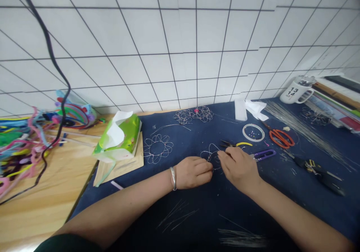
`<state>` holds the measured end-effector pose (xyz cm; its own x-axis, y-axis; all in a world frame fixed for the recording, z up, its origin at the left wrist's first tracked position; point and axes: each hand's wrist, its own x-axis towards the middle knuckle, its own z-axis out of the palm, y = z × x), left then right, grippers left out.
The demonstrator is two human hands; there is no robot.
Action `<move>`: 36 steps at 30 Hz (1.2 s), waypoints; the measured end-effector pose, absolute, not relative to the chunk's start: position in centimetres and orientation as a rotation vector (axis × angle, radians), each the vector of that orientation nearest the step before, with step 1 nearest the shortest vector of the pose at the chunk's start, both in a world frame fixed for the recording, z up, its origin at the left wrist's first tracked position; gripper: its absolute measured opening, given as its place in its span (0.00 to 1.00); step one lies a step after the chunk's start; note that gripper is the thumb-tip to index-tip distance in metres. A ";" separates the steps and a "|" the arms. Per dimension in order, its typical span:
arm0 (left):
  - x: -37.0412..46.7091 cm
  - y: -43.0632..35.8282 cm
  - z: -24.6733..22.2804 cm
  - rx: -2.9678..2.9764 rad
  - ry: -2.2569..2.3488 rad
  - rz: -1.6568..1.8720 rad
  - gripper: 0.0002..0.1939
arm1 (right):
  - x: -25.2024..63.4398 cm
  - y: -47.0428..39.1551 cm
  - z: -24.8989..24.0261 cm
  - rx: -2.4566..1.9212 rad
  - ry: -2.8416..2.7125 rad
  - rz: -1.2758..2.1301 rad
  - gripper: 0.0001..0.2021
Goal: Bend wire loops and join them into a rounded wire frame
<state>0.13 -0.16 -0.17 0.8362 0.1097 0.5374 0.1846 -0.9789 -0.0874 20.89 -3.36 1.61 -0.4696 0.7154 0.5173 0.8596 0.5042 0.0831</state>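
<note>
Thin looped wire [213, 147] rises between my two hands, bent into petal-like loops. My left hand [195, 172], with a silver bangle at the wrist, is closed on the lower left part of this wire. From the right, my right hand [239, 167] pinches the wire's right side between thumb and fingers. Yellow-handled pliers [244, 144] lie just beyond my right hand, partly hidden by it. Purple snips [264, 154] rest beside its knuckles. To the left, a flower-shaped wire piece [158, 149] lies flat on the dark blue cloth.
Wire flowers [194, 114] lie near the wall. A green tissue pack [120, 135] sits left. Right are a bead dish [253, 132], orange scissors [281, 138], black pliers [320, 173], long wires [306, 130] and a white mug [295, 91]. Cut wires [239, 237] lie at the front.
</note>
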 end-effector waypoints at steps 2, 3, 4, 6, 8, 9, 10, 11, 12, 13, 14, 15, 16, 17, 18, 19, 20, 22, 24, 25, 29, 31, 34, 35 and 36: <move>0.1 -0.2 -0.1 -2.875 -0.221 -0.837 0.04 | 20.6 -3.4 1.8 -1.361 -2.314 -0.372 0.10; 0.1 -0.2 0.0 -2.874 -0.215 -0.840 0.04 | 20.5 -3.4 1.9 -1.382 -2.299 -0.317 0.09; 0.1 -0.3 0.0 -2.874 -0.210 -0.841 0.04 | 20.3 -3.4 1.9 -1.397 -2.277 -0.259 0.09; 0.1 -0.3 0.1 -2.875 -0.201 -0.837 0.04 | 20.1 -3.3 2.0 -1.404 -2.222 -0.159 0.08; 0.2 -0.4 0.1 -2.872 -0.194 -0.838 0.04 | 19.9 -3.2 1.9 -1.388 -2.174 -0.098 0.07; 0.2 -0.5 0.1 -2.869 -0.191 -0.840 0.04 | 19.9 -3.1 1.9 -1.380 -2.157 -0.079 0.07; 0.2 -0.5 0.1 -2.864 -0.187 -0.844 0.04 | 19.8 -3.1 1.8 -1.376 -2.141 -0.063 0.07; 0.3 -0.6 0.1 -2.857 -0.183 -0.848 0.04 | 19.7 -3.0 1.7 -1.377 -2.123 -0.047 0.07; 0.4 -0.6 0.0 -2.850 -0.175 -0.849 0.04 | 19.6 -3.0 1.7 -1.379 -2.101 -0.028 0.06; 0.5 -0.7 0.0 -2.843 -0.164 -0.850 0.04 | 19.5 -3.0 1.6 -1.384 -2.075 -0.006 0.06; 0.5 -0.8 0.0 -2.838 -0.154 -0.850 0.04 | 19.4 -3.0 1.6 -1.387 -2.048 0.016 0.05; 0.6 -0.8 -0.1 -2.833 -0.143 -0.855 0.04 | 19.3 -3.0 1.5 -1.390 -2.022 0.037 0.05; 0.6 -0.9 -0.1 -2.828 -0.130 -0.863 0.04 | 19.2 -2.9 1.5 -1.392 -1.998 0.055 0.04; 0.7 -1.0 -0.1 -2.825 -0.118 -0.870 0.04 | 19.1 -2.9 1.5 -1.395 -1.976 0.068 0.04; 0.7 -1.0 0.0 -2.822 -0.108 -0.874 0.03 | 19.0 -2.9 1.4 -1.395 -1.957 0.075 0.04; 0.7 -1.1 0.0 -2.819 -0.097 -0.876 0.03 | 19.0 -2.9 1.4 -1.389 -1.947 0.079 0.04; 0.7 -1.1 0.1 -2.817 -0.086 -0.872 0.03 | 19.0 -2.9 1.4 -1.378 -1.947 0.081 0.04; 0.7 -1.2 0.2 -2.812 -0.075 -0.862 0.03 | 19.0 -2.9 1.2 -1.352 -1.971 0.082 0.04; 0.7 -1.2 0.4 -2.808 -0.071 -0.862 0.03 | 19.1 -2.9 1.1 -1.346 -1.997 0.088 0.05; 0.7 -1.2 0.4 -2.806 -0.070 -0.864 0.03 | 19.2 -2.9 1.0 -1.356 -2.001 0.095 0.06; 0.8 -1.3 0.4 -2.801 -0.063 -0.869 0.04 | 19.2 -2.9 0.9 -1.401 -1.984 0.158 0.05; 0.9 -1.3 0.3 -2.798 -0.062 -0.871 0.03 | 19.2 -2.9 1.0 -1.410 -1.971 0.184 0.04; 0.9 -1.3 0.2 -2.792 -0.056 -0.880 0.03 | 19.2 -2.9 1.0 -1.411 -1.971 0.200 0.05; 0.9 -1.3 0.3 -2.791 -0.051 -0.880 0.03 | 19.3 -2.9 0.9 -1.406 -1.978 0.206 0.06; 0.9 -1.3 0.3 -2.791 -0.047 -0.879 0.03 | 19.3 -2.9 0.9 -1.400 -1.988 0.216 0.06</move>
<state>0.93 -1.34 0.27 0.8213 -0.0340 0.5695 0.0940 -0.9765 -0.1938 19.32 -2.86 0.89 -0.1839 0.8813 0.4353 0.7670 0.4056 -0.4972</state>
